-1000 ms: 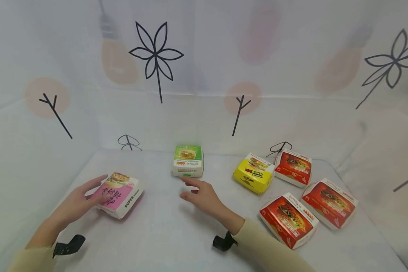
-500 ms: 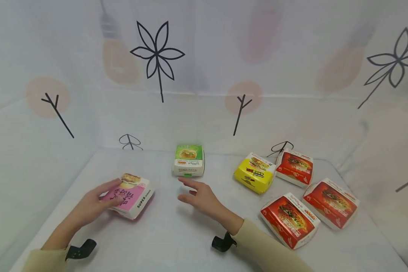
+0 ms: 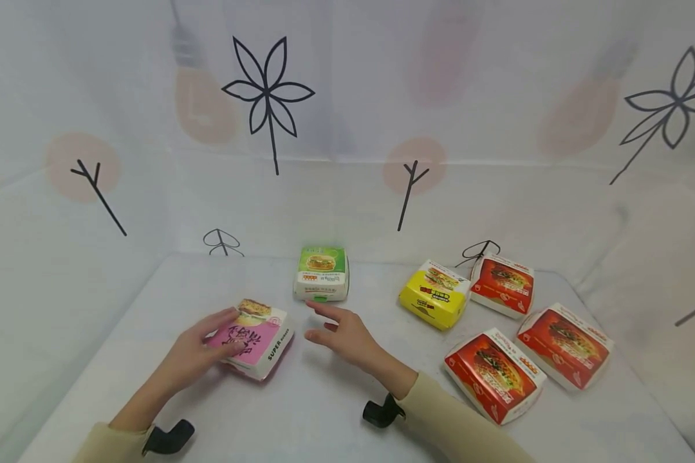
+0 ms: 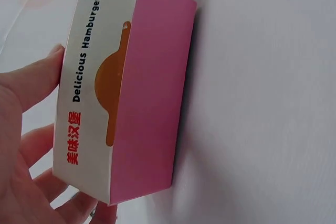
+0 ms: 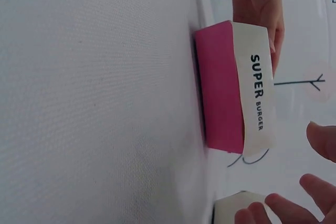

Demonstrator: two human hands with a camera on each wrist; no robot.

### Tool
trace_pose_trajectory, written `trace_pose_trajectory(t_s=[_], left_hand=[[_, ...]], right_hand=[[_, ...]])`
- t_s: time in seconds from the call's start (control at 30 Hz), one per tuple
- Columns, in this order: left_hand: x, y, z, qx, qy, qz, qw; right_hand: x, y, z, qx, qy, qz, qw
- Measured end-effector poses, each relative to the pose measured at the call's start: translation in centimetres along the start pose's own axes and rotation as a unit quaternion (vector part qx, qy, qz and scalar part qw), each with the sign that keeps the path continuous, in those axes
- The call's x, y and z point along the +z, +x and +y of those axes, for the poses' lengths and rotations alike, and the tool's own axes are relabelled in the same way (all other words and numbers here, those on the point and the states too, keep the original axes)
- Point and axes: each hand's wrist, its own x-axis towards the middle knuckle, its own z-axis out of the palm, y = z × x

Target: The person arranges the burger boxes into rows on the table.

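Note:
My left hand holds a pink and white burger box low over the table, left of centre. Its thumb lies across the lid, and the other fingers reach round the box's left side, partly hidden behind it in the left wrist view. "Delicious Hamburger" shows on the near side of the pink box. In the right wrist view, "SUPER BURGER" marks another side of the box. My right hand hovers with relaxed, parted fingers, holding nothing. Just behind its fingertips stands a green and white burger box.
To the right sit a yellow burger box and three red ones: a rear box, a right-hand box and a front box. A printed white cloth rises behind the white table.
My left hand has brought the pink box steadily rightward, closer to my right hand. The right hand has hardly moved, and the other boxes stay where they were.

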Motion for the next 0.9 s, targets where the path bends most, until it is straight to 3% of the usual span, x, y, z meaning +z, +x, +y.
trace_pose_trajectory(t_s=[0.57, 0.9], left_hand=[[5.5, 1.1, 4.7, 0.040, -0.005, 0.004, 0.9992], [7.3, 1.8, 6.8, 0.044, -0.002, -0.012, 0.9989]], right_hand=[[-0.9, -0.3, -0.1, 0.013, -0.032, 0.013, 0.999], [-2.4, -0.4, 0.7, 0.026, -0.056, 0.026, 0.998]])
